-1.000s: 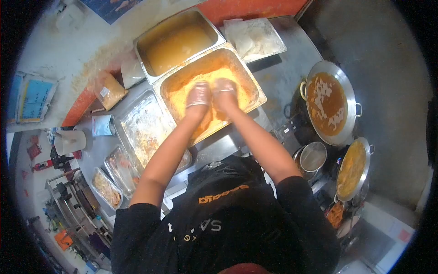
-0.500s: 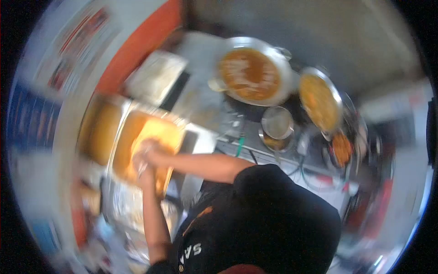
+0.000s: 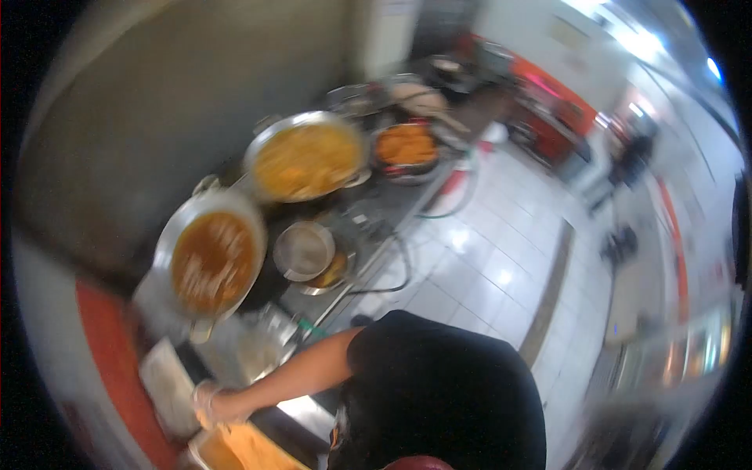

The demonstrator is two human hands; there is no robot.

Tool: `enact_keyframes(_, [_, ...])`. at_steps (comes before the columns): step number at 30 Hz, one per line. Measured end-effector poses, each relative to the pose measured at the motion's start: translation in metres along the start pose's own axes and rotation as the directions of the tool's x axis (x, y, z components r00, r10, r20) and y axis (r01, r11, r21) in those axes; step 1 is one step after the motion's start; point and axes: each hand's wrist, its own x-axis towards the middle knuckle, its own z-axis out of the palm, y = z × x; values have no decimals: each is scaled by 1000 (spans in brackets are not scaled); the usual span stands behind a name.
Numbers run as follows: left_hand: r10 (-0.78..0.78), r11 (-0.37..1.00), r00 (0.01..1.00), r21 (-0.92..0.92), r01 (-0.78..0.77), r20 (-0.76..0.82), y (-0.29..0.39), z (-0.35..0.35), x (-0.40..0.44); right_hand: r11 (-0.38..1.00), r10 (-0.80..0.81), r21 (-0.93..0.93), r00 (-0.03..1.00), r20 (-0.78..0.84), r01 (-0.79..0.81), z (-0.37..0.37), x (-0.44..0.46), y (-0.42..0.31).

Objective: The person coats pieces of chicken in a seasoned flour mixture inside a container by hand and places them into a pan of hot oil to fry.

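In a clear glove, my right hand (image 3: 213,403) is over the far edge of the metal pan (image 3: 205,450) of orange-yellow powder (image 3: 254,445), beside a pale flat tray (image 3: 170,388). Its fingers are curled and blurred, and what they hold, if anything, cannot be made out. Most of the pan is cut off by the bottom of the view. My left hand is out of view.
A wide pan of brown oil (image 3: 215,262) and another of yellowish frying food (image 3: 305,160) stand on the stove. Near them are a strainer (image 3: 304,251) over a pot and a bowl of orange food (image 3: 406,145). White floor tiles (image 3: 486,266) lie to the right.
The view has swung right toward the stove and room. My right hand has lifted from the powder to the pan's edge, and my left hand has left the view.
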Motion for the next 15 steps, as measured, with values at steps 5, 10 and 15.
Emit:
enact_keyframes(5, [180, 970, 983, -176, -170, 40, 66, 48, 38, 948, 230, -264, 956, 180, -178, -66, -25, 151])
enact_keyframes(10, [223, 956, 971, -212, -202, 80, 107, 65, 50, 827, 445, -338, 890, -97, -450, -163, -155, 234])
enact_keyframes(15, [195, 965, 979, -188, -181, 59, 132, 66, 58, 791, 557, -82, 769, -314, -607, -185, -214, 335])
